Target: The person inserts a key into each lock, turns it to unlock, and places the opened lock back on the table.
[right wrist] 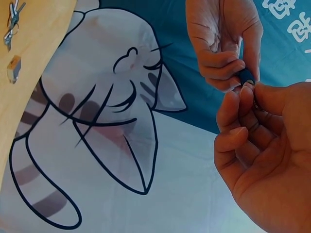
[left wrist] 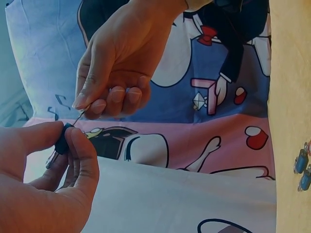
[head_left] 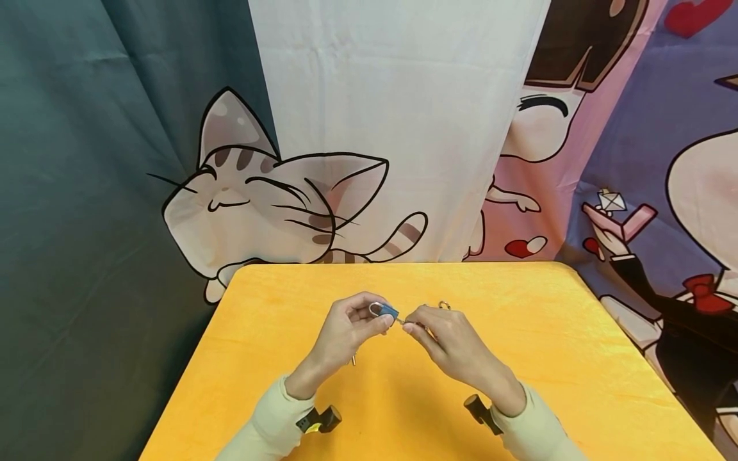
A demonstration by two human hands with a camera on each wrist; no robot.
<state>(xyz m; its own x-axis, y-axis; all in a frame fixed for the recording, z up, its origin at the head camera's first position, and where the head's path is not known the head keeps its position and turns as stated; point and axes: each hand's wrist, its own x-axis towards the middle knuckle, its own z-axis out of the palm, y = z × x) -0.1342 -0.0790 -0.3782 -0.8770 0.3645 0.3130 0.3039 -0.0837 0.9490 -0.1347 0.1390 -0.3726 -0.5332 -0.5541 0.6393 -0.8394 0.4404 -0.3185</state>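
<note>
My left hand holds a small blue padlock between thumb and fingers, its silver shackle pointing away to the left. From the other side my right hand pinches a thin metal key between thumb and index finger. The key's tip meets the keyhole end of the padlock; how deep it sits cannot be told. In the right wrist view the fingers mostly cover the key, while the dark blue padlock body shows between both hands. Both hands are raised over the yellow table.
Several keys and a brass-coloured padlock lie on the table in the right wrist view. Blue padlocks lie at the right edge of the left wrist view. A gold-coloured loop shows behind my right hand. Printed curtains hang behind the table.
</note>
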